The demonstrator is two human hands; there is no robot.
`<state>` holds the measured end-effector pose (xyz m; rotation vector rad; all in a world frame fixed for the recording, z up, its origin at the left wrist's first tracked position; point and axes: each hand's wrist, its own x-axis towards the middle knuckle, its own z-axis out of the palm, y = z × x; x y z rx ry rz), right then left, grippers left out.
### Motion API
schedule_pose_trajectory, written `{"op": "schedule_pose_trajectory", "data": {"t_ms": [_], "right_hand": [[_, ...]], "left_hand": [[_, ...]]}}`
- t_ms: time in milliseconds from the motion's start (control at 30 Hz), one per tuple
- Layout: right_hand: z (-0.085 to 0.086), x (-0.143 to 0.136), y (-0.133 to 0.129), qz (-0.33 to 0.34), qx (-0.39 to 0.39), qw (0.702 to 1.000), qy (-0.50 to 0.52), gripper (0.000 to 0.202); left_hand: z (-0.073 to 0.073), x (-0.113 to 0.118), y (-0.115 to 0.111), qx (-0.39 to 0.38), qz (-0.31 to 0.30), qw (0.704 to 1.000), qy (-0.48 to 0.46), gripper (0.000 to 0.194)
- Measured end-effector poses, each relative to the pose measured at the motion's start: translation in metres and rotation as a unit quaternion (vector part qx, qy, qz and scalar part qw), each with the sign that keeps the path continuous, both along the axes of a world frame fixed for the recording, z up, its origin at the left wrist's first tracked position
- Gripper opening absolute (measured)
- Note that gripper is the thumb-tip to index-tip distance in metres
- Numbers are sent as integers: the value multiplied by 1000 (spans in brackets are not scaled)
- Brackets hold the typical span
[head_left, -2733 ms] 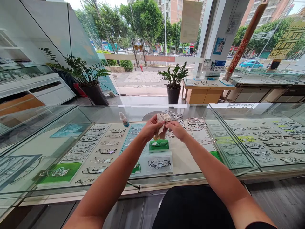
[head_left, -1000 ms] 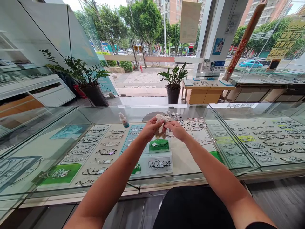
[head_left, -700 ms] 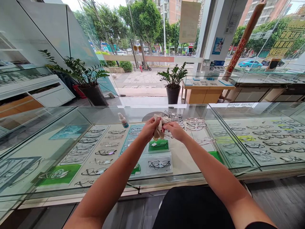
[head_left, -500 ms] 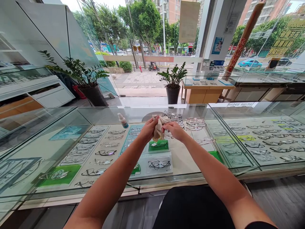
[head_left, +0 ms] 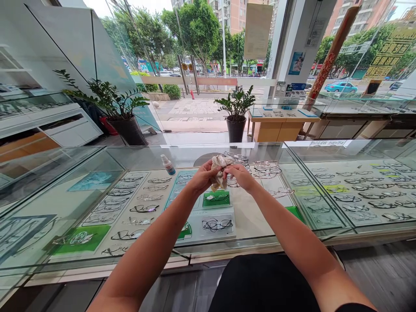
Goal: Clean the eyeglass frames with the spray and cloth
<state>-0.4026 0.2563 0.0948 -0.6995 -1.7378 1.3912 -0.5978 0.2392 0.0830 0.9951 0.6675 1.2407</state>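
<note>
A crumpled beige cloth point(head_left: 219, 178) is bunched between my two hands, held above the glass display counter point(head_left: 182, 151). My left hand point(head_left: 204, 177) is closed on its left side, the thumb pressed over the folds. My right hand point(head_left: 239, 177) pinches the cloth from the right with bent fingers. Whether something lies inside the folds cannot be made out. To the left of my hands a small spray bottle point(head_left: 168, 165) stands on the counter top. Behind the cloth and to its right, several pairs of glasses point(head_left: 267, 168) lie in a group.
Rows of eyeglass frames point(head_left: 144, 208) lie inside the counter, some on green cards point(head_left: 216, 198). A second glass case point(head_left: 364, 186) adjoins on the right. Beyond the counter stand two potted plants point(head_left: 235, 125), a wooden display table point(head_left: 276, 129) and glass doors point(head_left: 187, 73).
The cloth is bunched differently, with more of it gathered on top. My left hand has turned slightly and my right fingers have shifted on the cloth. The bottle has stayed put.
</note>
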Motion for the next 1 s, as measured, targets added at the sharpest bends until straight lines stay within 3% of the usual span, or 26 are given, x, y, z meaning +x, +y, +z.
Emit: {"op": "schedule_pose_trajectory", "data": {"t_ms": [1000], "right_hand": [[-5, -6, -3, 34, -7, 999, -25, 29]], "left_hand": [[0, 5, -1, 28, 19, 998, 48, 55]]}}
